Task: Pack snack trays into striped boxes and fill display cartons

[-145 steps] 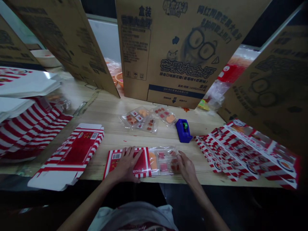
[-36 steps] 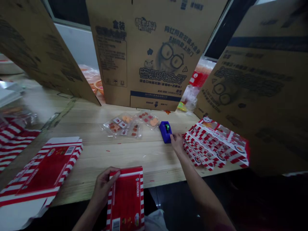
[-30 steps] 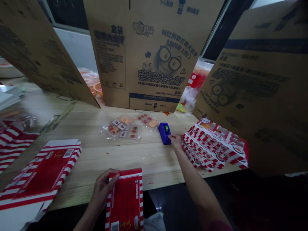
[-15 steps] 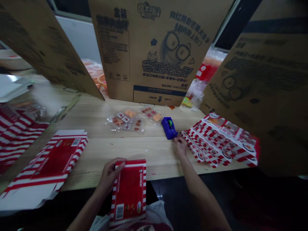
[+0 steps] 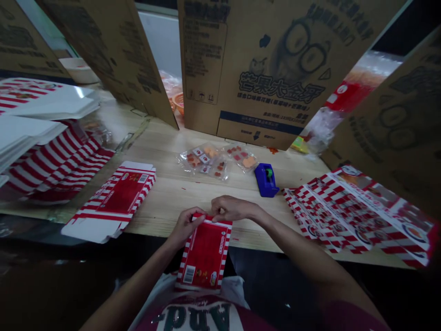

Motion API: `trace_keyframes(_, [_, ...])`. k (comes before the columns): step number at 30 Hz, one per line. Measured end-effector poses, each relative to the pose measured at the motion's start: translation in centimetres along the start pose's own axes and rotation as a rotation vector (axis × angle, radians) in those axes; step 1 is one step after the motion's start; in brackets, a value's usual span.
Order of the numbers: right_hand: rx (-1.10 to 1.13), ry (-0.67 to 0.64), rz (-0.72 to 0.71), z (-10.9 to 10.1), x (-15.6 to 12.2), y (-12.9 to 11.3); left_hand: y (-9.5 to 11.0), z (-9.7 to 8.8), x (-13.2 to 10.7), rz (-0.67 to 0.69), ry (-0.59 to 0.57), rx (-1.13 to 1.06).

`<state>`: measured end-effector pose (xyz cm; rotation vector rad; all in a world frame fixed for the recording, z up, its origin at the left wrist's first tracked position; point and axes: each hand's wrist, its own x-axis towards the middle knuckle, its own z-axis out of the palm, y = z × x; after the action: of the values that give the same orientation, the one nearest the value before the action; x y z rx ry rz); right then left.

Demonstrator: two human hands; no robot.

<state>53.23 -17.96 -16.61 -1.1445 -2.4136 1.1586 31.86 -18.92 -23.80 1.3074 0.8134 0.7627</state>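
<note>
A red and white striped carton (image 5: 204, 252) stands on end against my body at the table's near edge. My left hand (image 5: 186, 224) grips its top left corner, fingers closed. My right hand (image 5: 230, 209) is pinched at the carton's top edge, beside the left hand; whether it holds something small, such as tape, I cannot make out. A small blue tape dispenser (image 5: 266, 179) sits on the wooden table (image 5: 179, 193) beyond my right hand.
Clear candy packets (image 5: 217, 161) lie mid-table. A flat striped carton blank (image 5: 115, 202) lies left, with stacks of blanks (image 5: 51, 151) beyond. More flat striped cartons (image 5: 351, 209) fan out on the right. Large brown cardboard boxes (image 5: 275, 69) wall the back and sides.
My right hand left the blue tape dispenser and came back to the carton's top edge, meeting my left hand. The carton stayed upright against me.
</note>
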Motion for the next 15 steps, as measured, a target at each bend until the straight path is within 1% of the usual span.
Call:
trace_keyframes(2, [-0.129,-0.020,0.028,0.0,0.8,-0.1,0.2,0.0,0.0,0.031,-0.007,0.032])
trace_keyframes(3, [-0.145,-0.033,0.047,-0.1,1.0,0.0,0.4,-0.1,0.0,0.040,-0.012,0.044])
trace_keyframes(6, [-0.033,-0.097,0.136,-0.3,1.0,0.9,0.9,-0.1,-0.3,0.043,-0.027,0.048])
trace_keyframes(9, [0.160,-0.100,0.265,-0.4,0.6,1.6,1.5,0.0,-0.8,0.039,-0.047,0.029])
trace_keyframes(11, [0.342,-0.152,0.291,0.0,0.2,1.6,2.2,0.2,-1.2,0.077,-0.059,0.060])
trace_keyframes(13, [0.593,-0.256,0.261,0.6,-0.3,1.3,3.4,0.5,-1.6,0.167,-0.069,0.102])
trace_keyframes(14, [0.724,-0.300,0.245,0.9,-0.6,1.0,4.3,0.6,-1.9,0.229,-0.080,0.117])
trace_keyframes(15, [0.839,-0.314,0.238,1.2,-0.9,0.7,5.5,0.6,-2.2,0.301,-0.096,0.131])
